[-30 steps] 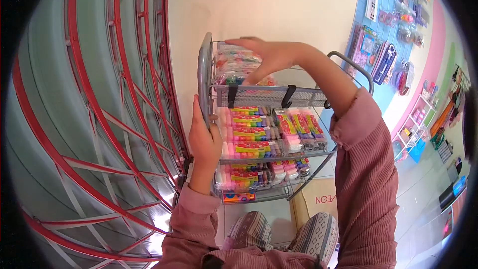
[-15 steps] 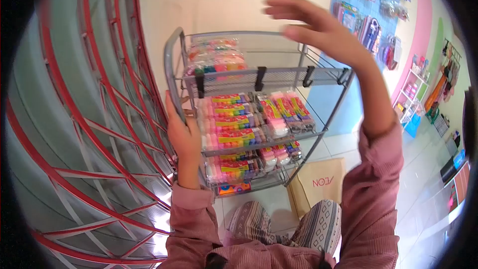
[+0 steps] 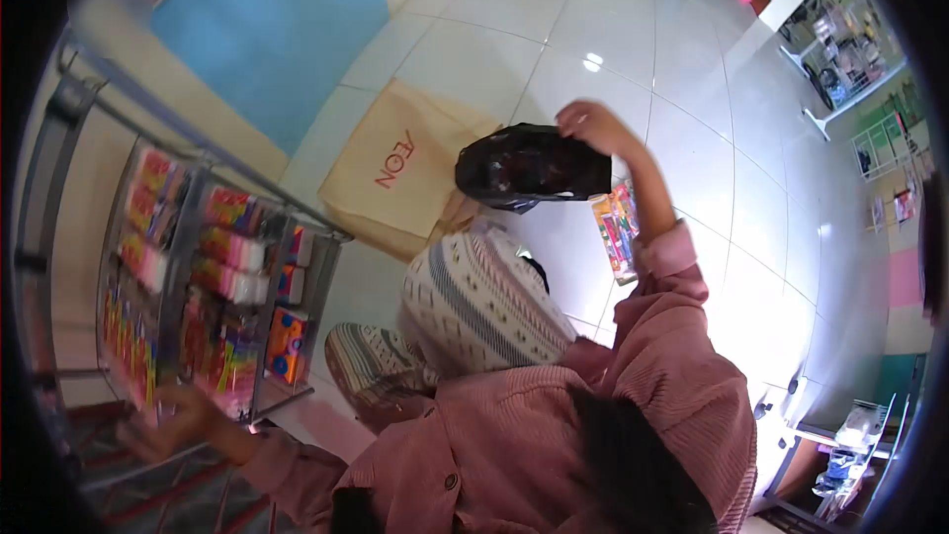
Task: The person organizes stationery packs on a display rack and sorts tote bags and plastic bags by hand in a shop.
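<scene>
My right hand [image 3: 597,129] is at the far edge of a black plastic bag [image 3: 524,170] on the tiled floor, its fingers curled and closed on the plastic. What lies inside the bag cannot be made out. Beside that forearm is a flat, colourful packet [image 3: 617,232] on the floor. Over on the left, my left hand [image 3: 178,423] is low by the grey wire rack [image 3: 178,287]; blur hides how its fingers are set. Packs of coloured clay-like sticks [image 3: 232,247] fill the rack's shelves.
A beige paper bag [image 3: 371,173] marked AEON stands between the rack and the black bag. On the rack's lowest level sits an orange and blue pack [image 3: 287,344]. My patterned trouser legs [image 3: 484,307] are close to both bags. White display racks [image 3: 880,148] stand farther right.
My view has swung right and down, away from the rack. The right hand has gone from above the rack's top to the black bag. The left hand stays near the rack.
</scene>
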Available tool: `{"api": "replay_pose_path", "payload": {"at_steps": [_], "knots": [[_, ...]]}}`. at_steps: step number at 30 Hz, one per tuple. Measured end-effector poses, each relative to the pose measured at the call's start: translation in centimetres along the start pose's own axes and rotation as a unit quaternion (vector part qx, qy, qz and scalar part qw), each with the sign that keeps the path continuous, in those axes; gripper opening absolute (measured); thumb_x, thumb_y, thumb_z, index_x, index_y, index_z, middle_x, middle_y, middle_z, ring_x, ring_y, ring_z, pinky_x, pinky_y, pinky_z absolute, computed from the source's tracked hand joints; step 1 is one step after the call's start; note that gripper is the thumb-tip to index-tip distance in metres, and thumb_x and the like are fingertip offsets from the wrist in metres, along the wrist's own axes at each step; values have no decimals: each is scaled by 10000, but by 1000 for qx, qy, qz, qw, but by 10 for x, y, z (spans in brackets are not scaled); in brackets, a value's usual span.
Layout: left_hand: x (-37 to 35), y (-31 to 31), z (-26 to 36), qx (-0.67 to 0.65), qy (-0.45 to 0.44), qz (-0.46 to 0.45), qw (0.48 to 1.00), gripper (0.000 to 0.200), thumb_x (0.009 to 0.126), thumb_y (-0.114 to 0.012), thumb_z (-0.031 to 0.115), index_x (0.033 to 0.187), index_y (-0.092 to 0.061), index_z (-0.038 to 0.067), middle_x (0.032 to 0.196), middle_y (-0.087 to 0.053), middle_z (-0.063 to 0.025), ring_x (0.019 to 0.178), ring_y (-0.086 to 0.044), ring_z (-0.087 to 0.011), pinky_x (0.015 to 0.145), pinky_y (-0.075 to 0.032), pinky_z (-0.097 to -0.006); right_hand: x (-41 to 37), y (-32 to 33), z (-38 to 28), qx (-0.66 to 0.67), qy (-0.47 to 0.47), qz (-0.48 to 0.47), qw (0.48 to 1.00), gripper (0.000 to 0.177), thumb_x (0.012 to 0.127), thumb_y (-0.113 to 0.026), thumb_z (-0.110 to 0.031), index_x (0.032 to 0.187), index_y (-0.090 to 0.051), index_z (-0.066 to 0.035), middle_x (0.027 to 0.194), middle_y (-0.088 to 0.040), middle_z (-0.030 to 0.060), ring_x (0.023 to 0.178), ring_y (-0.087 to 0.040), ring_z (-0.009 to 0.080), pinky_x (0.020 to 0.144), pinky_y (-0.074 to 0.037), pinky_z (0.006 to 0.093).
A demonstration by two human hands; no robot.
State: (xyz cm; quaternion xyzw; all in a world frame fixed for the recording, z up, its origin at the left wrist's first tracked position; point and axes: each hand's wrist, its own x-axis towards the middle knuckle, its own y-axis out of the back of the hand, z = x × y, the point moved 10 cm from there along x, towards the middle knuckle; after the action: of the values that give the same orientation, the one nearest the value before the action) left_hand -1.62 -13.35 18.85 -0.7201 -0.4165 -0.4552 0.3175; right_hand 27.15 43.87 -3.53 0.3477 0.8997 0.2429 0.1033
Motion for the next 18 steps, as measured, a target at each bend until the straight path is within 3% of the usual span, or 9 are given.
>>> {"api": "replay_pose_path", "payload": {"at_steps": [2,4,6,8,11,14,18], "knots": [[-35,-36,64,-202,-28,-100,974,416,830,-543,51,1239,-465,44,1320,-364,-205,1215,-377,-362,971,-356,-494,9,-45,52,12,-26,18,999,233,763,-615,-158,900,-645,28,808,-672,107,745,-629,192,710,-492,293],[-49,-61,133,-355,27,-189,915,315,825,-547,68,1137,-549,31,1259,-425,-190,1197,-418,-369,975,-365,-473,23,-80,94,-99,-120,-30,987,364,772,-663,-222,1028,-617,33,930,-663,154,861,-642,246,795,-505,336],[-40,-60,192,-357,-51,-243,900,376,817,-526,21,1191,-537,50,1315,-370,-201,1236,-393,-379,1007,-361,-456,36,-114,125,-246,-143,-24,958,473,777,-675,-306,1119,-585,8,1049,-632,214,994,-613,325,876,-479,403],[-45,-73,216,-441,0,-277,854,373,804,-522,-9,1168,-557,60,1323,-370,-217,1230,-395,-396,998,-356,-479,44,-161,149,-105,-193,-106,970,676,719,-714,-427,1238,-515,-41,1155,-590,225,1100,-554,369,931,-440,453],[-55,-88,230,-489,55,-326,807,392,795,-518,-34,1171,-560,65,1333,-367,-225,1230,-401,-398,994,-364,-468,41,-176,151,-151,-159,20,975,864,641,-742,-520,1317,-439,-73,1184,-579,213,1108,-552,361,934,-441,447],[-65,-97,235,-503,70,-364,780,407,790,-521,-39,1183,-552,62,1342,-365,-228,1231,-411,-389,998,-370,-450,37,-190,156,-209,-254,16,944,931,572,-764,-567,1308,-436,-101,1176,-589,186,1093,-566,349,925,-450,437],[-66,-96,248,-520,72,-402,751,416,783,-523,-45,1185,-547,62,1345,-365,-236,1225,-425,-387,997,-375,-451,39,-191,158,-162,-314,9,936,831,580,-765,-546,1231,-485,-111,1150,-592,189,1082,-577,333,919,-457,430]]}}
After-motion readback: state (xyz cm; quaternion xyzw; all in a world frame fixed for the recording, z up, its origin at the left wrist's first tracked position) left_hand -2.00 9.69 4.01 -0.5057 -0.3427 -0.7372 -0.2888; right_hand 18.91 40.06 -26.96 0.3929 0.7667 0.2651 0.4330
